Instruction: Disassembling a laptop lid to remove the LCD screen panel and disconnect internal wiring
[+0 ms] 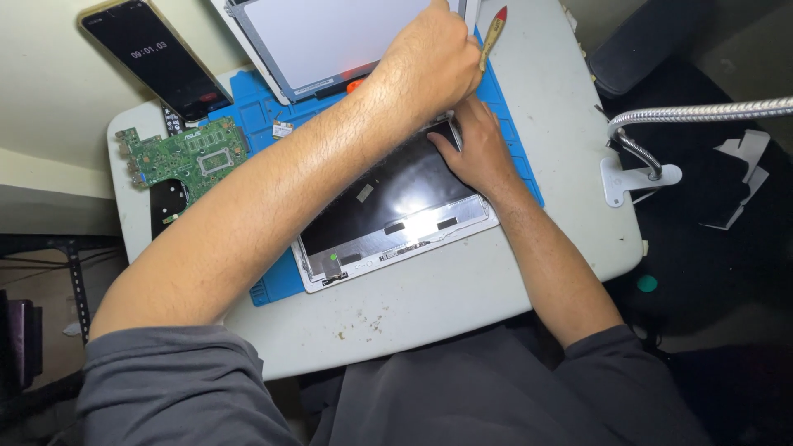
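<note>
A flat laptop lid shell with a dark inner face and a silver-white rim (388,216) lies slantwise on a blue rubber work mat (263,107) in the middle of a pale rounded tabletop (462,306). The right hand (479,149) lies spread and unclenched on the shell's far right corner, pressing it down and grasping nothing. Just above it, the left hand (434,58) is clenched around a slim tool with a tan handle and red tip (493,35), the tip pointing up and away. Beyond the hands a grey-framed display panel (330,37) rests at the far edge of the mat. To the left lies a green circuit board (186,155), and farther off a black phone with a lit screen (157,56). At the right edge stands a flexible metal gooseneck on a white clamp (652,169).
</note>
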